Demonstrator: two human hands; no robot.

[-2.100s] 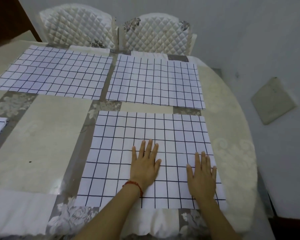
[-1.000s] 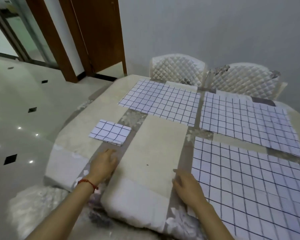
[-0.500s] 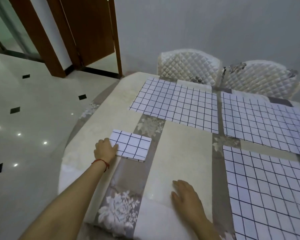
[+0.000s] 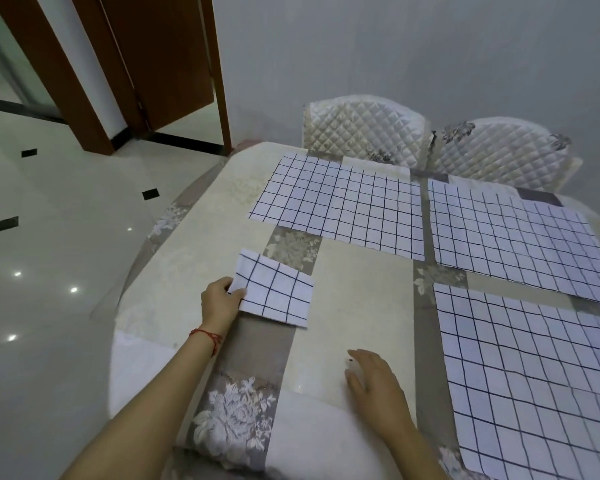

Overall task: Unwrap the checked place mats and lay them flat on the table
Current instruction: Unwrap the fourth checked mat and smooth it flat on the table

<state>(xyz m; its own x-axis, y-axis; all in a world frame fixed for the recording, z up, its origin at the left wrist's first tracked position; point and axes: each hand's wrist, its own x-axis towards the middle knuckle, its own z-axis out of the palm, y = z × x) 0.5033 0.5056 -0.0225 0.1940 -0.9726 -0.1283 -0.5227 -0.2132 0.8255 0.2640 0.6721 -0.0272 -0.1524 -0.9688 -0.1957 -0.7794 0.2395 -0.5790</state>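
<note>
A folded checked place mat, white with a dark grid, lies on the left part of the worktop, its near-left corner lifted slightly. The left hand pinches that corner, thumb on top and fingers curled underneath. The right hand rests flat on the bare worktop, fingers spread and relaxed, holding nothing, well apart from the folded mat.

Three mats are already spread out: one at the far left, one at the far right, and one at the near right. The bare patch between the hands looks like the open place for the last mat.

To do this step well, it would probably help to draw the folded mat toward that patch, bring the right hand over to pin one layer, and peel the top fold away with the left hand. Opening one fold at a time and lining up its edges with the neighbouring mats should avoid skew; then smooth from the middle outward.

Two quilted chairs stand behind the worktop.
</note>
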